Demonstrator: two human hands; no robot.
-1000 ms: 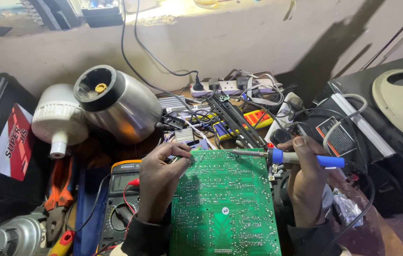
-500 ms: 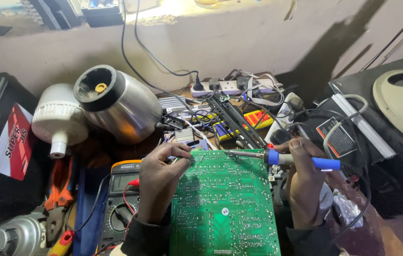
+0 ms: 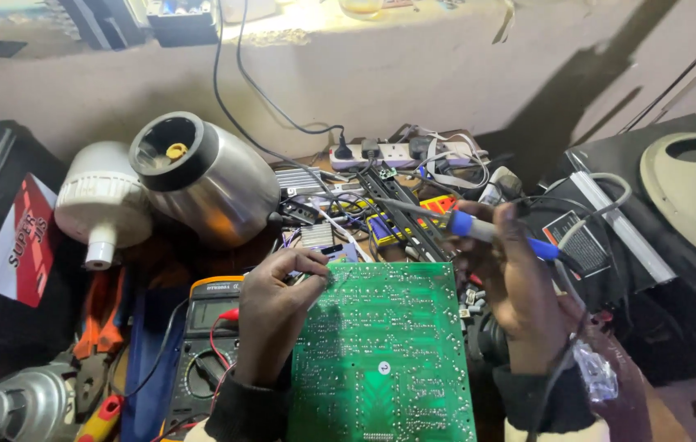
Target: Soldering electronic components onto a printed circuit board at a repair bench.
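My left hand (image 3: 274,307) pinches the top-left edge of the green circuit board (image 3: 385,352) lying on the cluttered counter (image 3: 159,254); my right hand (image 3: 520,282) grips the blue-handled soldering iron (image 3: 479,229) raised above it.

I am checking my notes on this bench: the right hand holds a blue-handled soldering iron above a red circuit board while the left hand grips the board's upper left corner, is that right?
Not quite: the circuit board is green, not red, as the head view shows. The rest stands: the right hand holds the blue-handled soldering iron above it, and the left hand grips the board's upper left corner.
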